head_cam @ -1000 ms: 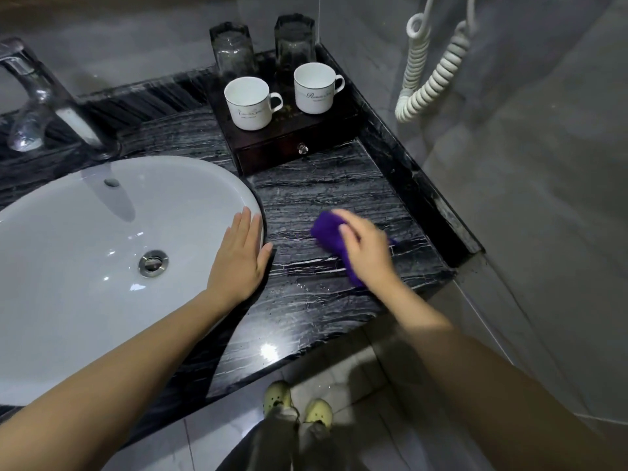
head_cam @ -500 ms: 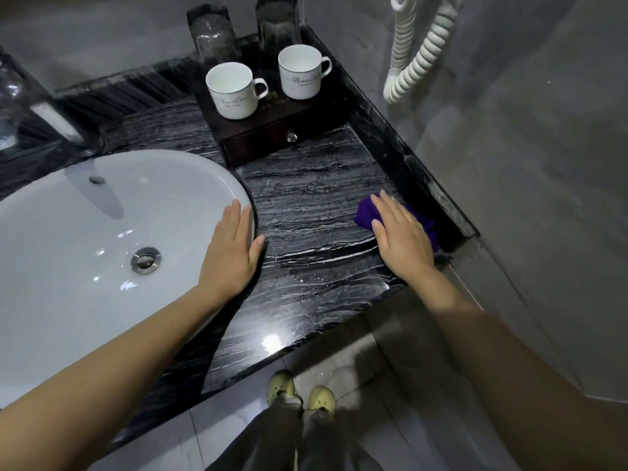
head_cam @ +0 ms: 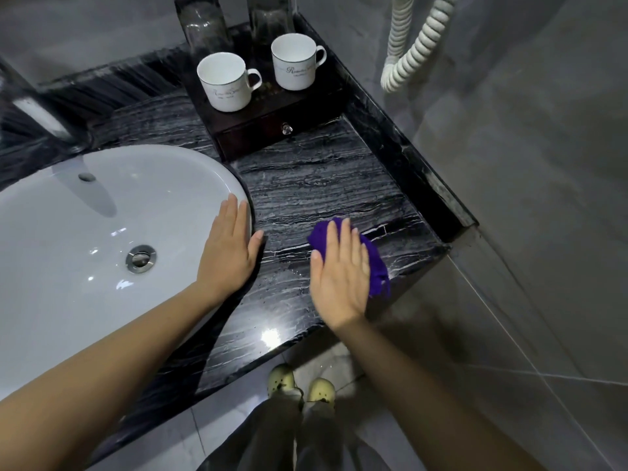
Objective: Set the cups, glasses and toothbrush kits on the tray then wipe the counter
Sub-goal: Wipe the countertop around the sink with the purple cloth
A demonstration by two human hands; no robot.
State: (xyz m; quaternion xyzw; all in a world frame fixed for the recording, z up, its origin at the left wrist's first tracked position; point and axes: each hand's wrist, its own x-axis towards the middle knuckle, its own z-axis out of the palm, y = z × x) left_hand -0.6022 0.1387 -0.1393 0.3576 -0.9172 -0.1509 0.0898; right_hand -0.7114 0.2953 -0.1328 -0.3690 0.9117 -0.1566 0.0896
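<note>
Crumpled purple cloth (head_cam: 375, 263) lies on the black veined marble counter (head_cam: 326, 185) near its front right edge, pressed flat under the right hand (head_cam: 341, 277), fingers extended, not clenched. Left hand (head_cam: 229, 256) rests open, palm down, on the white oval sink (head_cam: 68, 232) rim. Behind, 2 white ceramic cups (head_cam: 226, 81) and 2 clear glasses (head_cam: 204, 23) stand on the dark wooden tray (head_cam: 268, 130).

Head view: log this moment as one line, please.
phase: wiping counter | right hand: flat on purple cloth | left hand: on sink rim | cups on tray
</note>
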